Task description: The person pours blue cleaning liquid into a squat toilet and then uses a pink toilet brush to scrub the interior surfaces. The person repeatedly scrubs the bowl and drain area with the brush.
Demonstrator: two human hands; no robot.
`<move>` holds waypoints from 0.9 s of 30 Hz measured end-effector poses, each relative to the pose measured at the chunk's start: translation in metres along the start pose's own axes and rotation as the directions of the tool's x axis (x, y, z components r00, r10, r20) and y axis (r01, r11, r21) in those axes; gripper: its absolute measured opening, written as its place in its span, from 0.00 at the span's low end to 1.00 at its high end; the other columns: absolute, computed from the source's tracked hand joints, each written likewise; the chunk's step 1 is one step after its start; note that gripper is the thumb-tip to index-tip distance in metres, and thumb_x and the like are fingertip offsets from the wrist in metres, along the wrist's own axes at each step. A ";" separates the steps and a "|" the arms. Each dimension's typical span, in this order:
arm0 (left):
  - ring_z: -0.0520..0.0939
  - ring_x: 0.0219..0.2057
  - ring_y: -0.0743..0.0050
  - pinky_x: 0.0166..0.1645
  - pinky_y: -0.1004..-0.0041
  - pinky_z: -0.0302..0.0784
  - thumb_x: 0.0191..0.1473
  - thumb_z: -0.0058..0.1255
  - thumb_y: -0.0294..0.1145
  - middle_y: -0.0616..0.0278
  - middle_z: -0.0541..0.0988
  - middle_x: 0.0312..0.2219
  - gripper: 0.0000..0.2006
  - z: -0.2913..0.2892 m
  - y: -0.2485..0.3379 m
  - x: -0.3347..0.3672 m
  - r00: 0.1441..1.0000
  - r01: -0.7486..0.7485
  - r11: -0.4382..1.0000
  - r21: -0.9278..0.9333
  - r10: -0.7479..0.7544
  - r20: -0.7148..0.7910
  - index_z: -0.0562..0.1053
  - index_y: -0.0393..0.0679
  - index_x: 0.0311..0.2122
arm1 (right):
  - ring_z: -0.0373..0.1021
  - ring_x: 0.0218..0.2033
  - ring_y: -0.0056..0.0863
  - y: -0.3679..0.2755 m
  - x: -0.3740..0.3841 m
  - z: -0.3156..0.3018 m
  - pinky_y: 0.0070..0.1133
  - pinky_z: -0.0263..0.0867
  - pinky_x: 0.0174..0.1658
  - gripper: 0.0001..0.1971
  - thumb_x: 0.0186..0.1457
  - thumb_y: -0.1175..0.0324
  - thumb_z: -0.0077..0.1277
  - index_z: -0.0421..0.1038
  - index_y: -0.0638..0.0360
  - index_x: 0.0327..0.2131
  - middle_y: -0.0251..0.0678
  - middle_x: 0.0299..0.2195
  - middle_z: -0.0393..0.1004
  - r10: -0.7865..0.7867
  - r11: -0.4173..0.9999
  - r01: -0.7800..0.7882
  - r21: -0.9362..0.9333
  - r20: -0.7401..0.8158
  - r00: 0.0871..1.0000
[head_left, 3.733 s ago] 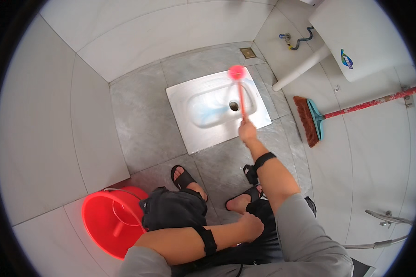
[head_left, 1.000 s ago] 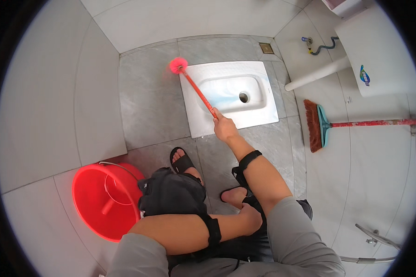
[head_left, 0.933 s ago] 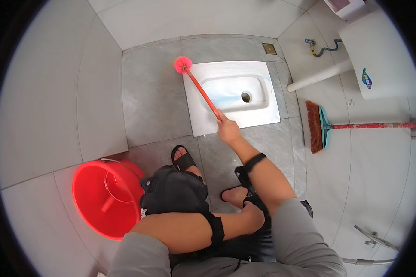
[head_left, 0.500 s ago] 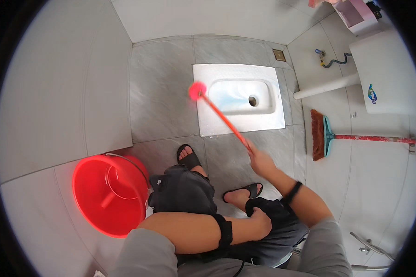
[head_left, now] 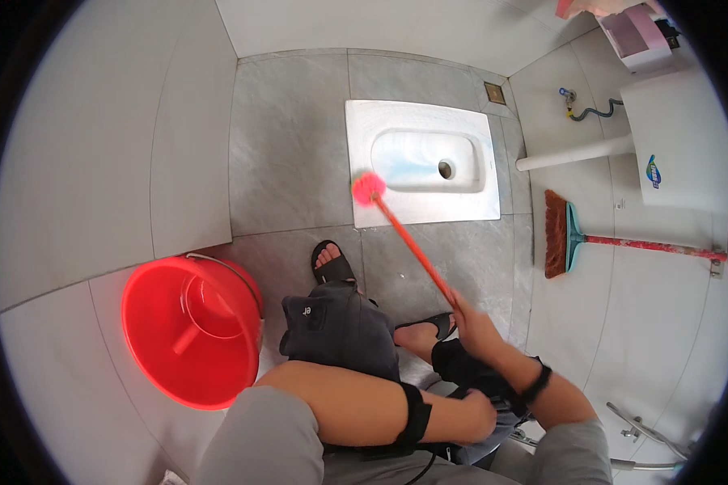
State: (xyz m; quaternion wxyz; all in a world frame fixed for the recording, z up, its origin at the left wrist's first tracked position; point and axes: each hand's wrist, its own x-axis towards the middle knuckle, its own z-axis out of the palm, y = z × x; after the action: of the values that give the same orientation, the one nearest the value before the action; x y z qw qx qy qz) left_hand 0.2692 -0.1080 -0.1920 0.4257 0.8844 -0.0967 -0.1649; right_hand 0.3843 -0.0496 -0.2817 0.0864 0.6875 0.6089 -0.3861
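My right hand [head_left: 476,327] is closed round the end of a toilet brush's orange-red handle [head_left: 416,252]. The brush's round pink head [head_left: 369,188] is at the near-left corner of the white squat toilet [head_left: 425,212], over its flat rim. Whether the bristles touch the rim I cannot tell. My left hand [head_left: 479,414] lies curled by my right knee, against the dark trouser leg. Its fingers look closed, and what they may grip is hidden. The toilet's basin has a bluish-white film and a dark drain hole on its right side.
A red bucket [head_left: 188,376] stands at my left by the wall. On the right, a broom [head_left: 576,240] with brown bristles hangs against the tiles below a white cistern [head_left: 687,145]. A pipe [head_left: 574,152] runs from the cistern. A square floor drain [head_left: 494,94] lies beyond the toilet.
The brush head has moved nearer and slightly right, from the toilet's left edge to its near-left corner. Both my hands have shifted right and nearer. The view has moved a little.
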 end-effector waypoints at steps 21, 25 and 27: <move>0.72 0.58 0.52 0.64 0.46 0.57 0.51 0.55 0.54 0.56 0.74 0.56 0.30 0.054 -0.029 0.059 0.735 0.310 0.929 0.204 -0.370 0.568 0.71 0.52 0.58 | 0.72 0.37 0.63 -0.041 0.013 -0.015 0.50 0.66 0.41 0.26 0.64 0.65 0.42 0.55 0.46 0.65 0.63 0.34 0.75 0.030 0.999 -0.031 -0.024 -0.044 0.999; 0.76 0.55 0.49 0.62 0.46 0.61 0.48 0.62 0.47 0.55 0.77 0.53 0.31 0.037 -0.023 0.015 0.793 0.278 0.942 0.188 -0.336 0.509 0.72 0.46 0.57 | 0.73 0.37 0.61 -0.034 -0.035 -0.012 0.48 0.67 0.41 0.25 0.64 0.66 0.42 0.57 0.49 0.64 0.62 0.35 0.75 0.041 0.999 -0.040 -0.035 0.026 0.999; 0.77 0.55 0.51 0.62 0.48 0.61 0.50 0.61 0.48 0.57 0.78 0.53 0.30 0.028 -0.022 0.007 0.775 0.259 0.938 0.230 -0.344 0.529 0.72 0.46 0.57 | 0.74 0.37 0.57 -0.044 -0.003 -0.020 0.44 0.69 0.41 0.24 0.64 0.67 0.43 0.60 0.54 0.63 0.62 0.35 0.75 -0.018 1.000 0.019 0.014 -0.061 0.998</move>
State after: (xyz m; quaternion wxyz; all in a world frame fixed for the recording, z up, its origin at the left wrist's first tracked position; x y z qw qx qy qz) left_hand 0.2664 -0.1171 -0.2271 0.2811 0.8286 -0.0859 -0.4764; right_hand 0.3531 -0.0292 -0.2503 0.0593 0.6938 0.6148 -0.3703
